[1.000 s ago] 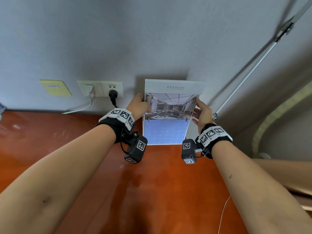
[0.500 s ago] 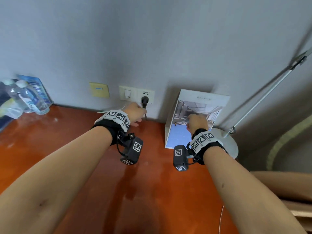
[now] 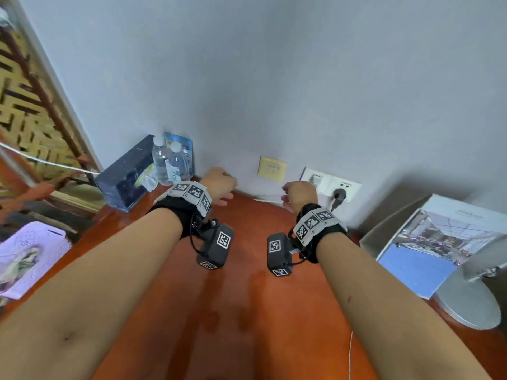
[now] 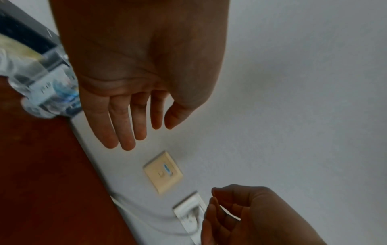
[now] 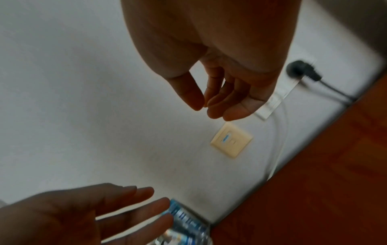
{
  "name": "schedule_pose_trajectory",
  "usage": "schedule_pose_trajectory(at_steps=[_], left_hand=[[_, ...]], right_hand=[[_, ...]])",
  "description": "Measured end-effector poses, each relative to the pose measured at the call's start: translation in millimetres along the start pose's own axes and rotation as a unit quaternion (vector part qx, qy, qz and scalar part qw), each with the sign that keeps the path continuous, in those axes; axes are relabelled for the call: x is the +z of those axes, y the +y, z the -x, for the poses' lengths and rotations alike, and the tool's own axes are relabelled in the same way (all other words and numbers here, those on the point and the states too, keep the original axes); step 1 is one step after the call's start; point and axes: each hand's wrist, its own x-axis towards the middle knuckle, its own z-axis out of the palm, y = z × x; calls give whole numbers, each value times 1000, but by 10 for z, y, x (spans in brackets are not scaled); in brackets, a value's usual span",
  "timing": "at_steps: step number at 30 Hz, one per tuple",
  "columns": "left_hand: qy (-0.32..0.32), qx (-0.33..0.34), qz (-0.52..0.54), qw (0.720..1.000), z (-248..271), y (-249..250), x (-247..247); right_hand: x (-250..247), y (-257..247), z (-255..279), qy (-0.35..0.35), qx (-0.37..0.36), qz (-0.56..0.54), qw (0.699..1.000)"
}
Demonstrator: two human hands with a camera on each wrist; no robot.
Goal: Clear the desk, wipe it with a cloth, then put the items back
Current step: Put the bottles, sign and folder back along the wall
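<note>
Both hands hover empty over the red-brown desk near the wall. My left hand has straight, relaxed fingers and is a short way right of two clear water bottles. My right hand hangs with loosely curled fingers and holds nothing, in front of the wall sockets. A brochure with a room photo and blue lower half leans against the wall at the right. A dark tissue box stands left of the bottles.
A yellow wall plate and white sockets with a black plug sit on the grey wall. A silver lamp base stands at the right. A lilac item lies at the left edge. A thin white cable crosses the desk's near side.
Both hands let go of the brochure, which now leans on the wall. Hands and view swung left toward the bottles; the left hand left the plug area.
</note>
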Motion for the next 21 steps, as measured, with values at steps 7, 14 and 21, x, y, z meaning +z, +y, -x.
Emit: schedule_pose_trajectory(at_steps=[7,14,21], left_hand=[[55,16,0,998,-449,-255,-1375],[62,43,-86,993,-986,-380,-2059],[110,77,-169,976,-1531,-355,-2319]], right_hand=[[1501,-338,96,-39,-22,44,998],[2414,-446,-98,-49,-46,83,994],[2790,-658,-357,-34,-158,247,955]])
